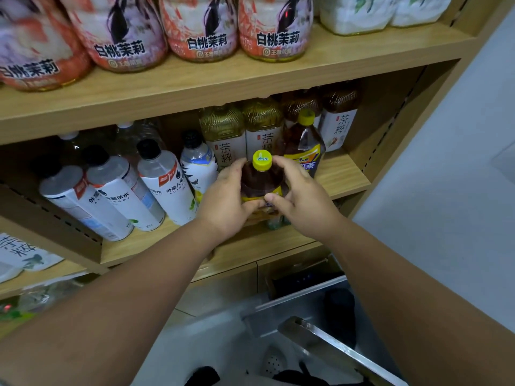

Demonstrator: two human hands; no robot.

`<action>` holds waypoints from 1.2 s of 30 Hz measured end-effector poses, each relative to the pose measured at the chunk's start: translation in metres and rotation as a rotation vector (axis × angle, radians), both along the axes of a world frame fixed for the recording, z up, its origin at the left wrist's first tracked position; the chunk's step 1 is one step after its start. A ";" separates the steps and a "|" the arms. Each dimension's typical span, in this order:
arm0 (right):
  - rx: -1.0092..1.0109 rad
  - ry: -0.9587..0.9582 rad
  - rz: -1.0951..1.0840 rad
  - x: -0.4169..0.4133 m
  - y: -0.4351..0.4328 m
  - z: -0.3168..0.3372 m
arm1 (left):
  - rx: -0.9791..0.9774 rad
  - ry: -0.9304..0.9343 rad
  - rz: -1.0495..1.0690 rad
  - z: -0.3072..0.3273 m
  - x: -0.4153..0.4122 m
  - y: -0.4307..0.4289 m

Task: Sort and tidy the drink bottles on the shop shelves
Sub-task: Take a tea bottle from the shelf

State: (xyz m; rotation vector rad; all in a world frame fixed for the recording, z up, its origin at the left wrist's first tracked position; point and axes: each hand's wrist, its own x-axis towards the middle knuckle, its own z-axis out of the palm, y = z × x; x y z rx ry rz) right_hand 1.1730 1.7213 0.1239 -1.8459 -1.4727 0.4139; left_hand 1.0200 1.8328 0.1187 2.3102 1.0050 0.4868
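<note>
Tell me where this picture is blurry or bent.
Head view: pink bottles top left are motion-smeared; shelf boards bow from the wide lens; the middle shelf's back is dark; the brown bottle, left hand and right hand look sharp.

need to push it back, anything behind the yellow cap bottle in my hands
Yes: pale tea bottles stand behind the held bottle, and a second yellow-capped bottle leans just right of them. Bare shelf shows further right.

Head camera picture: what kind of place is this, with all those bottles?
Probably a small shop. Light wooden shelves hold a row of matching pink-labelled bottles, white black-capped bottles stand lined up below, and the left hand and right hand grip a yellow-capped brown tea bottle.
</note>
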 end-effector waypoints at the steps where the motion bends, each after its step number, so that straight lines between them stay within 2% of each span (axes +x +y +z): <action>1: -0.007 0.004 -0.004 -0.004 -0.005 0.000 | -0.007 0.002 -0.009 -0.001 -0.006 -0.003; 13: -0.006 0.002 -0.092 -0.115 -0.059 -0.021 | -0.062 0.030 -0.181 -0.010 -0.121 -0.028; 20: -0.177 0.130 -0.101 -0.173 -0.075 -0.075 | -0.134 0.084 -0.161 -0.064 -0.172 -0.046; 29: -0.244 0.202 -0.051 -0.137 -0.060 -0.208 | -0.240 0.201 -0.071 -0.186 -0.129 -0.043; 34: -0.208 -0.007 -0.018 -0.091 -0.017 -0.254 | -0.242 0.080 0.047 -0.242 -0.093 -0.014; 36: -0.160 0.031 0.037 -0.074 0.003 -0.263 | -0.194 0.021 0.095 -0.252 -0.083 -0.001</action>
